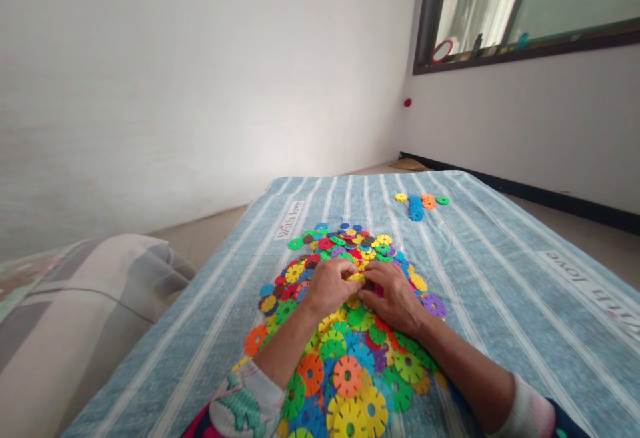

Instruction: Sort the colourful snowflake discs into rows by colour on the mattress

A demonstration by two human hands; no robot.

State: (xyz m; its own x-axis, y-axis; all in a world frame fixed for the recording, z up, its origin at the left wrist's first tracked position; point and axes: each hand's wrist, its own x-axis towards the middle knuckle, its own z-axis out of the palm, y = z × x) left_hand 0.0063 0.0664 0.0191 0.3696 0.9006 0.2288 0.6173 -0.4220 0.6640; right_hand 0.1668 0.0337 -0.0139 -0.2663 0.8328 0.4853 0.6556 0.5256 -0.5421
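My left hand [330, 286] pinches a yellow notched plastic disc [356, 278] between thumb and fingers, just above a pile of colourful discs. Right beside it, my right hand [394, 297] has its thumb and fingers curled together close to that disc. What those right fingers grip is hidden from me. Beneath both hands and forearms spreads the pile, with an orange disc [347, 377], a lime green disc [408, 365] and a purple disc [434, 305] among the many pieces.
A striped blue cloth [210, 331] covers the table. Toward its far right lie a joined blue piece [415, 208], a yellow disc [401, 197], an orange disc [429, 201] and a green disc [443, 201]. Grey-and-white fabric [95, 305] bulges at left.
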